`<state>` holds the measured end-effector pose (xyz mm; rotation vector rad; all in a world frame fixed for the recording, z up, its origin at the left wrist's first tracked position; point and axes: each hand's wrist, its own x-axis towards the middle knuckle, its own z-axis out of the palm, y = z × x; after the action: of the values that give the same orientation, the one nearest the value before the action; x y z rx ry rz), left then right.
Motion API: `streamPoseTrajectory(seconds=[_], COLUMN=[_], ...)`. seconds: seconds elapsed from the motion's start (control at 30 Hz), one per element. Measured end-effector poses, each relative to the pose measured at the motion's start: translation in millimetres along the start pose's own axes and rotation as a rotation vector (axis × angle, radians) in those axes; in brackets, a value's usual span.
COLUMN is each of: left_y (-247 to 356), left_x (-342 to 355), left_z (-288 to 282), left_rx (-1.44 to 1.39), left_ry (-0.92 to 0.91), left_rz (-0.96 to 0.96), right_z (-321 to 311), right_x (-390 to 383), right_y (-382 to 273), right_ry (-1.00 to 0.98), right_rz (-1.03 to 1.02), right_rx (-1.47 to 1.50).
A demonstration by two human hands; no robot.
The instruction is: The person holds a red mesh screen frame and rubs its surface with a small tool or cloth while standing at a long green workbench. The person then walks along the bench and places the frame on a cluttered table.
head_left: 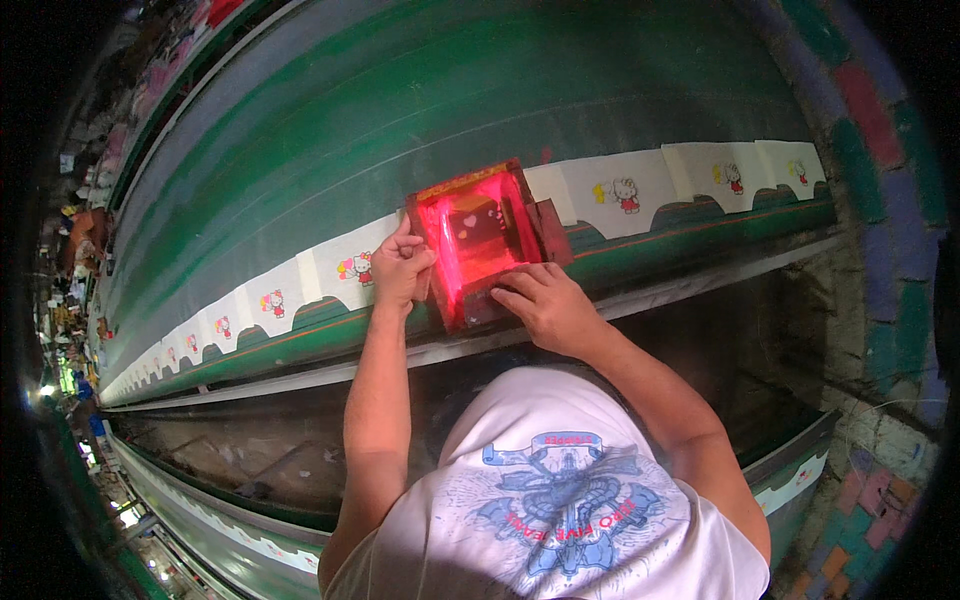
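Note:
A small screen printing frame [462, 305] with a glossy red mesh lies over one white fabric piece on a long green table. Pale heart-like shapes show through the mesh. At its left rim, my left hand [403, 268] is closed, thumb and fingers pinching the edge. My right hand [545, 305] has its fingers curled over the near rim, toward the right corner. A dark reddish block [551, 232] sticks out at the frame's right side. The cloth under the frame is mostly hidden.
White fabric pieces [615, 190] with printed cartoon figures run in a row along the green table [400, 100]. A pale rail [700, 262] edges it nearest me. Behind me stands another table [200, 510] with similar pieces. Painted bricks [868, 115] border the right.

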<state>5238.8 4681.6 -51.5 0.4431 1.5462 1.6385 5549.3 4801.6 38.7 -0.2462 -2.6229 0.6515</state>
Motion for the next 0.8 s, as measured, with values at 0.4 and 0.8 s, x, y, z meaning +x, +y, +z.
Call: streamPoseTrajectory(seconds=[0.4, 0.8], left_y=[-2, -13], left_x=[0, 0], left_z=[9, 7], left_rx=[-0.030, 0.108], left_ry=[0.011, 0.023], left_rz=[0.013, 0.086], right_z=[-14, 13], right_x=[82, 102], right_y=[50, 61], right_ry=[-0.366, -0.158], right_rz=[-0.007, 0.100], right_rx=[-0.139, -0.160])
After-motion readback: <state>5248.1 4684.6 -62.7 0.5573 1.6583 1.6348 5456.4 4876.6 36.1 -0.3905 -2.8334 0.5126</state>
